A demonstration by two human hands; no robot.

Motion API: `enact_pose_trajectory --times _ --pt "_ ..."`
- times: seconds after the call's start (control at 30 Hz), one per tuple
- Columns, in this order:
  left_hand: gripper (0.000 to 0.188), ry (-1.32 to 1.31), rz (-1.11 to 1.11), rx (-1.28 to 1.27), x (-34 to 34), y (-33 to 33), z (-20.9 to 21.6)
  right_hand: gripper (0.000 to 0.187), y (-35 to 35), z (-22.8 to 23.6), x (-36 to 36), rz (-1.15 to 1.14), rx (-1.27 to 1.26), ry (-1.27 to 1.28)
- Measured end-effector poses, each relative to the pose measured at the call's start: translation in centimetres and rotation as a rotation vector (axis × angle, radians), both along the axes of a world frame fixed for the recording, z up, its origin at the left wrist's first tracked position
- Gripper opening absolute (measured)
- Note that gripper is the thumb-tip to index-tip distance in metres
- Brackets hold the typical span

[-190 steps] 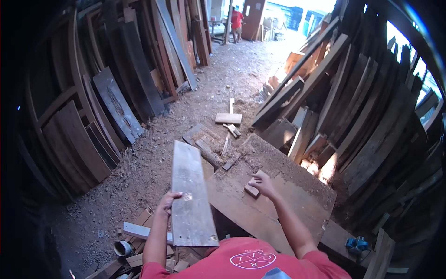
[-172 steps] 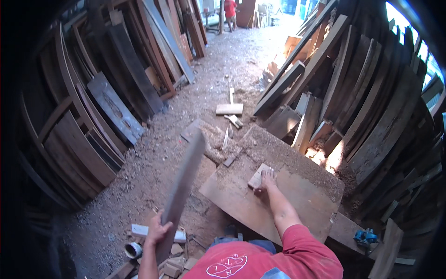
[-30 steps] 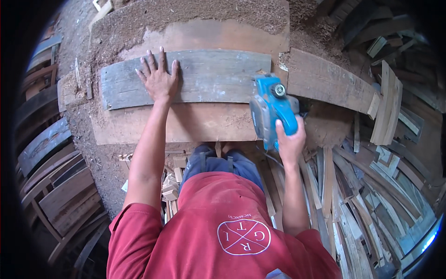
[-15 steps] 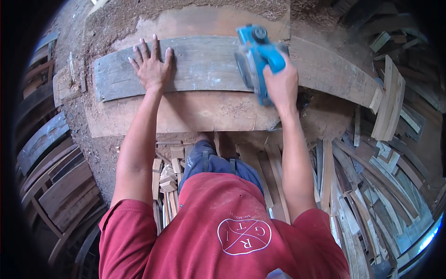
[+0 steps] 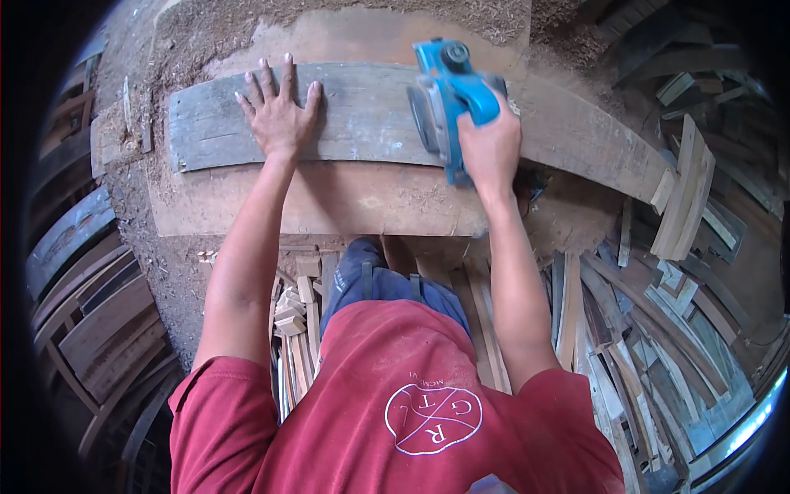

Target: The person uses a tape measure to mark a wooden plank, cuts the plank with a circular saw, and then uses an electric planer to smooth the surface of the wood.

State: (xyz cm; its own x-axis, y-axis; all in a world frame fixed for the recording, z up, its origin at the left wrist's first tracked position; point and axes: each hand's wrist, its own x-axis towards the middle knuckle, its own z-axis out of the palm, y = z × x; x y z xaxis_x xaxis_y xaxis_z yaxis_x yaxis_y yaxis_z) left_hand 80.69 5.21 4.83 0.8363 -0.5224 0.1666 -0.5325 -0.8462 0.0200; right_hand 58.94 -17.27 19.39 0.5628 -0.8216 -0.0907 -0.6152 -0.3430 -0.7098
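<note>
A long grey weathered wooden board [image 5: 362,123] lies across the worktop. My left hand [image 5: 284,122] presses flat on its left part, fingers spread. My right hand [image 5: 491,148] is wrapped round the handle of a blue electric planer [image 5: 451,99], slightly blurred, which rests across the board. To the left of the planer the face is grey; to its right the board [image 5: 584,123] looks light brown. The planer hides the part of the board under it.
The board lies on a wooden worktop [image 5: 329,206] with sawdust and shavings [image 5: 222,29] at its far side. Stacked planks [image 5: 115,329] stand at left, and many wood strips [image 5: 658,329] at right. Small wood blocks [image 5: 292,313] lie beside my legs. Short boards [image 5: 685,189] lean by the board's right end.
The planer in my right hand has shifted slightly left along the board. My left hand has slid a little to the right, still flat. The whole view has moved slightly.
</note>
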Motion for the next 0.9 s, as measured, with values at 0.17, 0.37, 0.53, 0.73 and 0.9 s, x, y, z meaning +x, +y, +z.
enact_pose_trajectory --times 0.17,0.37,0.53,0.73,0.9 --pt "0.078 0.013 0.011 0.006 0.1 0.3 -0.5 0.052 0.2 -0.2 0.5 0.027 0.044 0.023" --pt "0.079 0.030 0.036 0.020 0.1 0.2 0.3 0.063 7.6 0.5 -9.9 0.049 0.071 0.008" --pt "0.078 0.017 0.014 0.011 0.2 0.8 0.0 0.061 5.9 1.1 -1.3 -0.047 0.135 0.048" --pt "0.078 0.012 0.004 -0.052 0.2 0.6 -0.9 0.056 2.5 -0.8 3.8 0.075 -0.029 0.053" --pt "0.079 0.011 0.020 -0.035 0.2 1.2 -0.5 0.059 6.4 -0.1 -8.5 -0.067 0.060 0.036"
